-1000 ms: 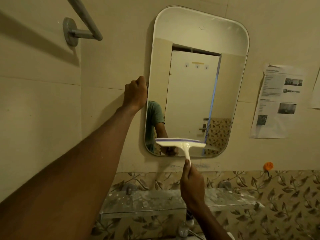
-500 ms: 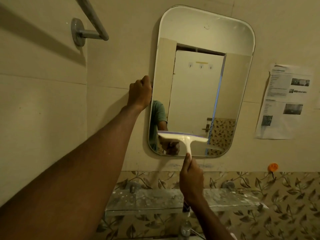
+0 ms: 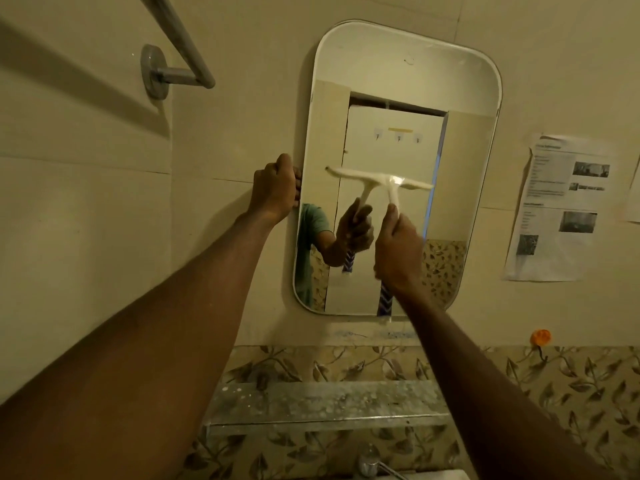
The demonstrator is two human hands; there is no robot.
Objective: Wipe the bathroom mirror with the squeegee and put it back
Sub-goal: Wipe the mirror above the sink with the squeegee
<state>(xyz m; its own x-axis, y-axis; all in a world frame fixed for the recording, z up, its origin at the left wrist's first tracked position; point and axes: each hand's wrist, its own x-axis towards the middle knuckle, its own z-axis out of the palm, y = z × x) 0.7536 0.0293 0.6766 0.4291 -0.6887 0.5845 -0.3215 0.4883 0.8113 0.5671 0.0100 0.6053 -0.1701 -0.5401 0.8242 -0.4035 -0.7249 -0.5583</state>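
The right hand (image 3: 398, 251) curls round the handle of the squeegee (image 3: 394, 197). Its white blade lies across the middle of the mirror (image 3: 398, 64), blurred into its own reflection, so contact with the glass is unclear. The left hand (image 3: 277, 183) grips the mirror's left edge, fingertips hidden behind it.

Home bathroom, wall mirror (image 3: 398, 81) on beige tiles, towel rail (image 3: 180, 53) far left, leaf-patterned tile band (image 3: 571, 386), tap (image 3: 370, 462) below
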